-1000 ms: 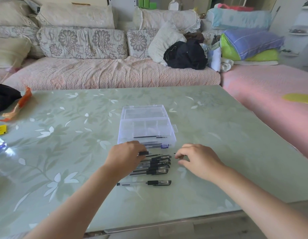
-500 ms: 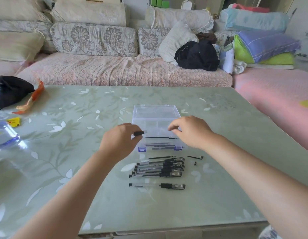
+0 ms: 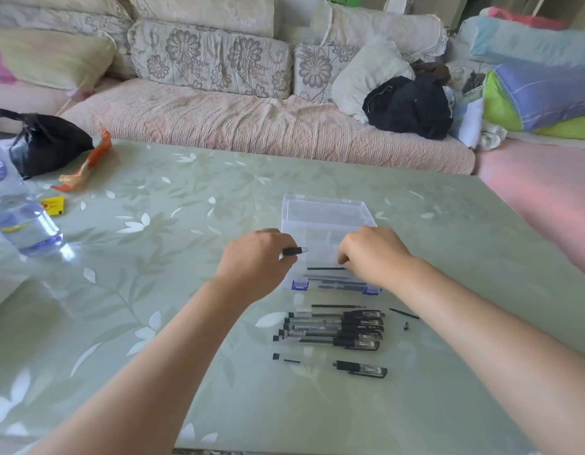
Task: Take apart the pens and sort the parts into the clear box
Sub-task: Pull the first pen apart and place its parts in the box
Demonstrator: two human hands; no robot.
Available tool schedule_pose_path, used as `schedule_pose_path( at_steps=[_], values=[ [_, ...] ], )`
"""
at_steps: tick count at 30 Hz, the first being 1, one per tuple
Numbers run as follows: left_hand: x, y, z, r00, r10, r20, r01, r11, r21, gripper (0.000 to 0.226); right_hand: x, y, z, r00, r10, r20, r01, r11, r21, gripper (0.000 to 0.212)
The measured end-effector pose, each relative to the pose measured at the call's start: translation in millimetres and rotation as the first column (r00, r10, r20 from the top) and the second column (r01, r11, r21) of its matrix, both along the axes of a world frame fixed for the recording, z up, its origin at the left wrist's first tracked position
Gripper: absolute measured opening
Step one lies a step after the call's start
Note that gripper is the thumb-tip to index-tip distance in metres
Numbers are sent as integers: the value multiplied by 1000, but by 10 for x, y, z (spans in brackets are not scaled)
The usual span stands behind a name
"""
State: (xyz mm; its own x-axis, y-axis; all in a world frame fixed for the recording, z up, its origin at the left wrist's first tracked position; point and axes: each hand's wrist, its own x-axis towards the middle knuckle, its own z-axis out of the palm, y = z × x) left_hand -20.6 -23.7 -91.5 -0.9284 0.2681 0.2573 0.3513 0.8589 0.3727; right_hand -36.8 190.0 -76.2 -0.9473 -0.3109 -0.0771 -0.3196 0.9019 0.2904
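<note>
Clear plastic compartment box (image 3: 327, 213) with blue latches (image 3: 300, 285) sits mid-table, lid open and laid back. Inside the near compartments are a black refill (image 3: 323, 268) and a few long grey/clear parts.

Left hand (image 3: 255, 261) is curled around a black-and-clear pen piece (image 3: 294, 250), whose end sticks out at the box's left edge. Right hand (image 3: 369, 254) is over the box, fingers curled down by the refill's end; can't tell if it holds anything.

Just in front of the box on the green floral table (image 3: 186, 198):
- a row of black-capped clear pens (image 3: 333, 326), print too small to read
- a loose refill (image 3: 337, 306)
- a lone capped pen section (image 3: 360, 369)
- a black end plug (image 3: 276, 356)
- small black bits (image 3: 404, 313)

Far left:
- clear water bottle (image 3: 22, 224), label digits partly cut off, maybe "80"
- yellow packet (image 3: 53, 205), unreadable
- orange wrapper (image 3: 87, 162)
- black plastic bag (image 3: 45, 142)

Floral sofa (image 3: 219, 119) behind.
</note>
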Motion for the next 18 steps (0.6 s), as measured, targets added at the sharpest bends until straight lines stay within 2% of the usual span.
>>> schedule_pose_path(
  at_steps=[3,7,12,15,18],
  values=[
    [11,9,13,1000,-8,-15,8,1000,-2,19,-5,-21,-24,1000,-10,6,10,1000,21,35],
    [33,29,7,1000,-20,-24,20,1000,-11,19,-54,6,-75,999,-48,24,49,999,-23,14],
    [70,60,-4,999,-34,-13,33,999,-19,18,-8,9,-4,998,-23,64,27,998,-65,13],
    [76,75,18,1000,-21,-6,21,999,29,17,40,44,92,996,-29,90,41,990,-138,15],
    [80,69,49,1000,6,-2,-6,998,66,20,93,114,219,998,-44,40,52,965,-255,15]
  ],
)
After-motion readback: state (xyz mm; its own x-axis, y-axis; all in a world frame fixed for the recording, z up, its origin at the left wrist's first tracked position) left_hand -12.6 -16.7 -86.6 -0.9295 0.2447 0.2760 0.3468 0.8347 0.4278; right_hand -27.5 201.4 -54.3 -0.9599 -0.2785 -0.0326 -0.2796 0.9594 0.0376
